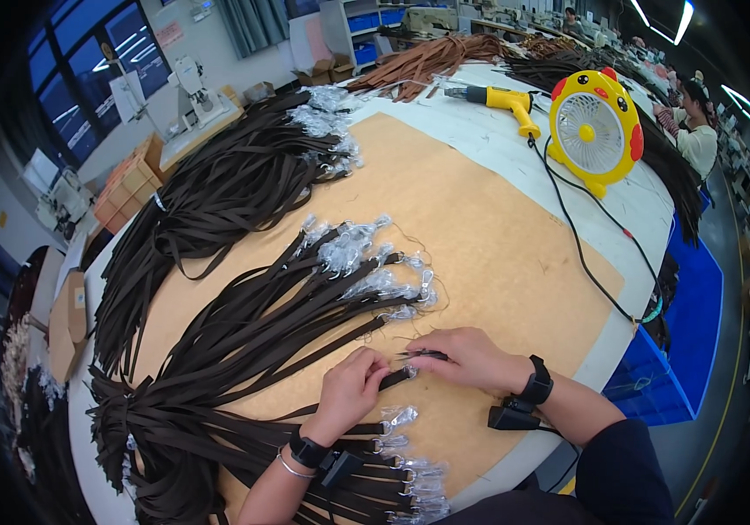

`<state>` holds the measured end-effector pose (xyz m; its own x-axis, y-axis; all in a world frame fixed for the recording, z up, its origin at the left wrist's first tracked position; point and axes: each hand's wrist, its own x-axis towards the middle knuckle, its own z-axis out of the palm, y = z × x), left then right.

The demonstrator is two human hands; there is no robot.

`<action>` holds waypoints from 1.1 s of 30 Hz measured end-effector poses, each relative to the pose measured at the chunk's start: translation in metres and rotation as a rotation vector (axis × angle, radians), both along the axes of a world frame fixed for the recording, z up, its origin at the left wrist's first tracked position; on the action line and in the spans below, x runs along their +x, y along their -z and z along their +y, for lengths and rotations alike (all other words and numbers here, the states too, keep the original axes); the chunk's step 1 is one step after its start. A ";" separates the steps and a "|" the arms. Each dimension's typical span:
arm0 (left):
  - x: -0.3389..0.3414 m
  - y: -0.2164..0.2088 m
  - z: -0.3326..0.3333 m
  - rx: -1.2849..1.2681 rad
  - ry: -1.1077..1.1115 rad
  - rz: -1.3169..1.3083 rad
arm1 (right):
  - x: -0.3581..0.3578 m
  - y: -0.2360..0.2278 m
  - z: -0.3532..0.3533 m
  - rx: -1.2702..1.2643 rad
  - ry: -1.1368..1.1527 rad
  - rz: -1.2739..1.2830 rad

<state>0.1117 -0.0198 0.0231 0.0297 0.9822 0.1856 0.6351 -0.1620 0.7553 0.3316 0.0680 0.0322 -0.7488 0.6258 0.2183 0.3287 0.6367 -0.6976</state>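
Near row: plastic-wrapped clips (423, 490) on dark webbing ends, at our lower edge.
Left hand (350, 392): ours; thumb and forefinger appear to pinch the working strap (398, 377) close to its end.
Strap position: above the brown paper (515, 280), between our hands, its wrapped clip (411, 372) just below the snips (432, 354).
Right hand (467, 357): ours, fingers curled round those small dark snips; whether the blades are parted, we cannot tell.
Good handling: we judge it best to steady the end, keep the points off our left thumb, and spare webbing and wrapping.
Tied bundle (178, 398): dark straps fanning toward us and away.
Far bundle (209, 175): more dark straps.
Far tools: yellow heat gun (506, 101), chick-shaped fan (586, 131).
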 end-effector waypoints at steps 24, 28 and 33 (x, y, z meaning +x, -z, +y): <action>0.000 -0.001 0.002 0.184 0.186 0.115 | -0.001 -0.015 -0.018 0.447 -0.120 -0.214; -0.001 0.002 0.003 0.147 0.184 0.087 | -0.003 -0.018 -0.017 0.451 -0.123 -0.221; 0.000 0.003 0.004 0.134 0.185 0.073 | -0.004 -0.016 -0.011 0.408 -0.151 -0.215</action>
